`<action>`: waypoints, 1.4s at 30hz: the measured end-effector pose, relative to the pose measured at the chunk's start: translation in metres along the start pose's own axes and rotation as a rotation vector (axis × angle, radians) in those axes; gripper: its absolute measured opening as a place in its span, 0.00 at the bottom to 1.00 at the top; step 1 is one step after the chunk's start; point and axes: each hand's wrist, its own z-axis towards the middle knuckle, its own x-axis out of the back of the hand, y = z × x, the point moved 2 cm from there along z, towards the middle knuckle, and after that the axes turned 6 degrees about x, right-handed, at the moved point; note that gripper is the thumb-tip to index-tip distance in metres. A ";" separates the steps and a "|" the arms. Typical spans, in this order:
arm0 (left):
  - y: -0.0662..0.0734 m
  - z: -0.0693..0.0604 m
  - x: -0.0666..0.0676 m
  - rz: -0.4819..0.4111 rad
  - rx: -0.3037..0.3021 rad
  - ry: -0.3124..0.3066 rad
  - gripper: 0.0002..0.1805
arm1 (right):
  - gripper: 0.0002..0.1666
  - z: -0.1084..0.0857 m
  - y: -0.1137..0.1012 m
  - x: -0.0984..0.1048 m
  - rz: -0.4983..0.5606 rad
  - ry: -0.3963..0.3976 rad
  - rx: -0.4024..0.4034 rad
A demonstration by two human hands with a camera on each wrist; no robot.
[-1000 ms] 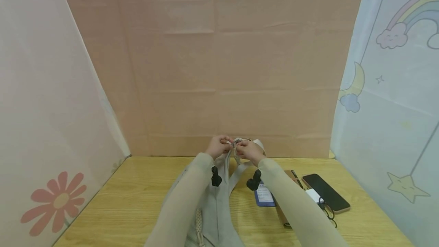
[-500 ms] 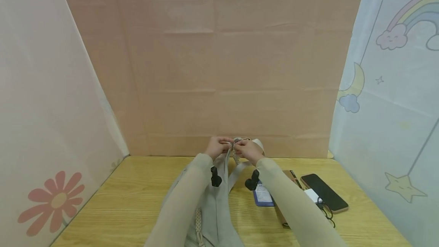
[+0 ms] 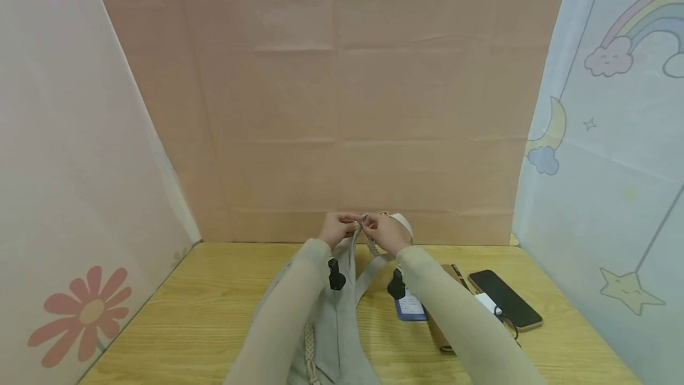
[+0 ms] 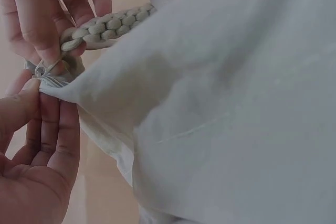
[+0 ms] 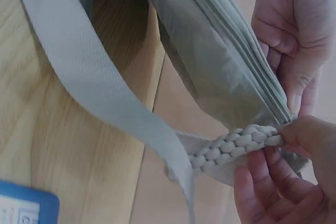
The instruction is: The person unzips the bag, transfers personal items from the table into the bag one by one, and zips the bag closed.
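Observation:
A pale grey cloth bag (image 3: pixel 342 331) stretches from the front of the table to its far edge, where both hands meet at its top corner. My left hand (image 3: pixel 336 230) pinches the cloth edge at the end of the zipper (image 5: pixel 233 38). My right hand (image 3: pixel 388 235) pinches the zipper's small metal slider (image 4: pixel 40 71) and the end of its braided cord pull (image 5: pixel 231 148). Fingers partly cover the slider. The cord trails off below the right hand, beside a flat grey strap (image 5: pixel 94 77).
Right of the bag lie a blue-framed card (image 3: pixel 411 309), a brown case (image 3: pixel 440 337) partly under the right sleeve, a white charger block (image 3: pixel 486 302) with a black cable (image 3: pixel 504 321), and a dark phone (image 3: pixel 506 299). A second braided pull (image 3: pixel 309 343) hangs on the bag's front.
The right hand has turned and shifted slightly at the zipper end, so its fingers cover more of the cord's top. The left hand stays almost in place.

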 end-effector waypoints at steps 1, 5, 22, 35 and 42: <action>0.000 0.000 0.000 0.002 -0.003 0.001 0.12 | 0.06 -0.001 0.000 0.001 -0.025 -0.005 0.009; 0.000 -0.001 -0.002 0.010 -0.016 0.006 0.12 | 0.06 -0.002 0.000 0.003 -0.088 -0.032 0.039; 0.001 0.000 0.005 0.066 -0.026 -0.107 0.15 | 0.06 -0.002 0.012 0.000 0.250 -0.099 -0.008; 0.000 0.004 0.008 0.136 -0.008 -0.151 0.13 | 0.09 -0.004 0.014 -0.003 0.192 -0.080 -0.001; 0.001 0.006 0.010 0.116 0.007 -0.157 0.11 | 0.10 -0.004 0.013 -0.004 0.171 -0.074 0.021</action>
